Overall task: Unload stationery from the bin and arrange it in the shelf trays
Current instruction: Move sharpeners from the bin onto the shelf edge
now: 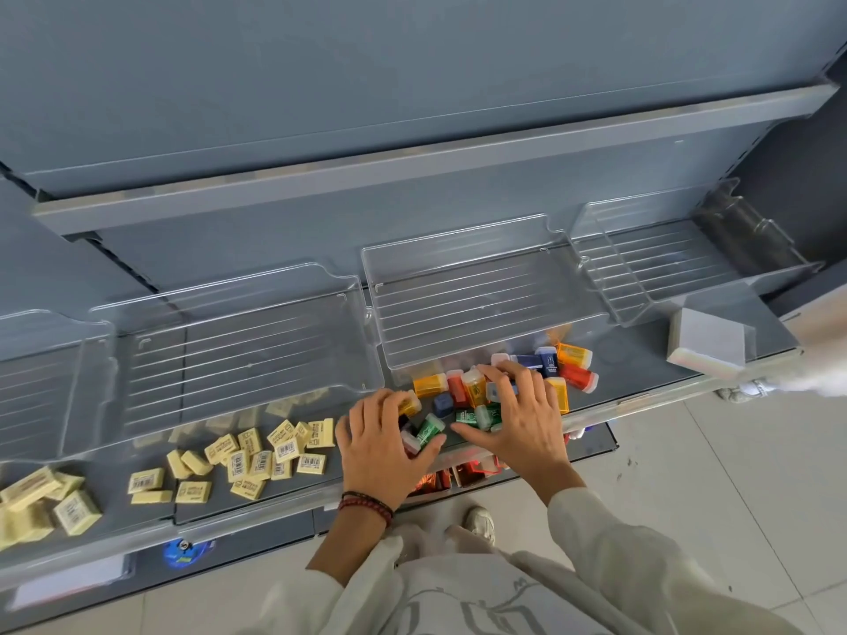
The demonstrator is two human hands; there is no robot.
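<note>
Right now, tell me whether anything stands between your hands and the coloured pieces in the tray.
Nothing visible does. The left hand and right hand both rest directly on the coloured pieces. Only the clear ribbed panel overhangs the rearmost pieces.

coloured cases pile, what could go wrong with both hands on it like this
1. The left hand and right hand rest on loose coloured cases; a sweep could push the green case over the front lip.
2. Cases may slide back under the clear upper tray, out of sight.
3. Some might stray towards the yellow erasers.
</note>
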